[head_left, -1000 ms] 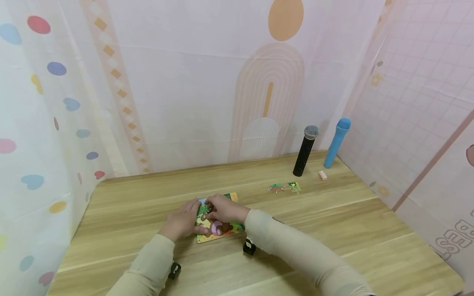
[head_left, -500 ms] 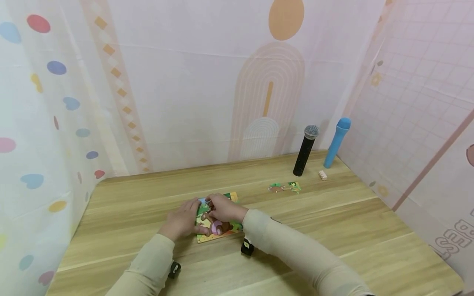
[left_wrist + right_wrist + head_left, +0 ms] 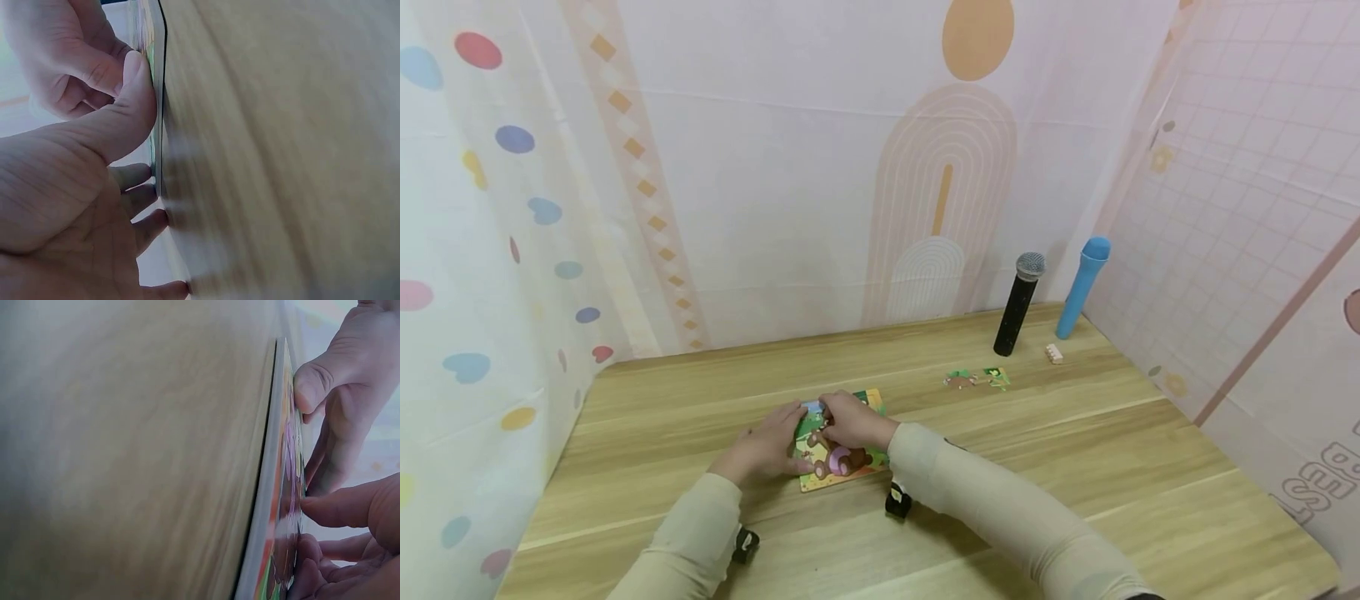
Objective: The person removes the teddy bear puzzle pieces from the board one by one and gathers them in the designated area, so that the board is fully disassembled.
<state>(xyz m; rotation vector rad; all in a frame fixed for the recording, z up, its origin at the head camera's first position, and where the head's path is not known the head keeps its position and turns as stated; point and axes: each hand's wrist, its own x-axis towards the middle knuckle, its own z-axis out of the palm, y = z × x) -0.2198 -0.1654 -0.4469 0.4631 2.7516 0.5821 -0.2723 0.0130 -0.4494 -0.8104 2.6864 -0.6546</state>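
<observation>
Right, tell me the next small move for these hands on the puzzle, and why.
Probably press the piece under the right hand flat into the puzzle board, while the left hand steadies the board's left edge. Both hands rest on the board, fingertips meeting near its top. Two loose pieces lie apart on the table, likely to be fetched afterwards.

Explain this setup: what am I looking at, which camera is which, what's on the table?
No machine here: a person works with two bare hands. The wide picture comes from a head-worn camera; the two close, sideways ones come from cameras on each wrist. On the wooden table lies a picture puzzle board. The left hand rests on its left edge, thumb against the board. The right hand presses fingertips onto the top. Farther back lie loose puzzle pieces, a black microphone, a blue microphone and a small beige brick. Nothing is lifted.
</observation>
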